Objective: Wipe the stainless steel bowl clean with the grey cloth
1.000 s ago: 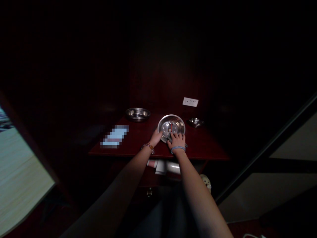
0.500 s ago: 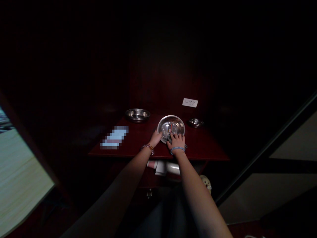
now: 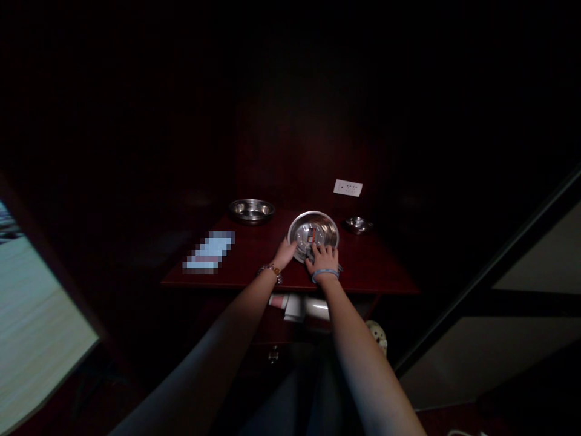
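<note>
A shiny metal bowl (image 3: 323,225) is tilted toward me at the middle of the dark red table (image 3: 245,260), with a small label on its inside. My left hand (image 3: 285,252) grips its left rim, thumb over the edge. My right hand (image 3: 324,260) lies at the bowl's lower right, fingers spread over something dark grey and cloth-like that is mostly hidden beneath the palm. Farther back on the left sits a wide metal bowl (image 3: 252,211); a small metal bowl (image 3: 358,225) sits on the right.
A blurred-out flat item (image 3: 209,252) lies at the table's left. Behind, the wall carries a white socket plate (image 3: 348,188). Under the tabletop, a shelf holds a white roll-like object (image 3: 316,307). A pale wooden surface (image 3: 40,339) is at far left.
</note>
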The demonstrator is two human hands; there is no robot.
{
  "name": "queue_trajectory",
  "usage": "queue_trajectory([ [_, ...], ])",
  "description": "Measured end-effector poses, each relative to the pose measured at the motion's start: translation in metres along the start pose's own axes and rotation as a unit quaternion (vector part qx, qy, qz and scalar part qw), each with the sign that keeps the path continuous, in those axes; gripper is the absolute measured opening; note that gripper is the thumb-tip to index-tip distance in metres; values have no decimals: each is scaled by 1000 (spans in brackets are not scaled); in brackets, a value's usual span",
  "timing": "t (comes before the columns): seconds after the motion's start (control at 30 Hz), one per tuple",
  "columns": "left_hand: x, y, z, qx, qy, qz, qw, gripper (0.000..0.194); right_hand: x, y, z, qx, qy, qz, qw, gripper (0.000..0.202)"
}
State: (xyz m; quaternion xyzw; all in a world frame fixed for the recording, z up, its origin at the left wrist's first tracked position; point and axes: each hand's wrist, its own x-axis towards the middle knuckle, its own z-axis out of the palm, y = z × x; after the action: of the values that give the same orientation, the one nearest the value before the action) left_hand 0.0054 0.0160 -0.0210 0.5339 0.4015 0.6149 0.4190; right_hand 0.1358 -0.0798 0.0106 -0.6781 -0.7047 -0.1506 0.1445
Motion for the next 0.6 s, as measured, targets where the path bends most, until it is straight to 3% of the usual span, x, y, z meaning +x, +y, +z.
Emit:
queue_trajectory([
  [0.27,-3,5,0,-1,-9,17,1000,37,0,0,1,2,4,0,1000,59],
  [0.6,2,-6,-1,-9,-11,15,1000,37,0,0,2,5,5,0,1000,60],
])
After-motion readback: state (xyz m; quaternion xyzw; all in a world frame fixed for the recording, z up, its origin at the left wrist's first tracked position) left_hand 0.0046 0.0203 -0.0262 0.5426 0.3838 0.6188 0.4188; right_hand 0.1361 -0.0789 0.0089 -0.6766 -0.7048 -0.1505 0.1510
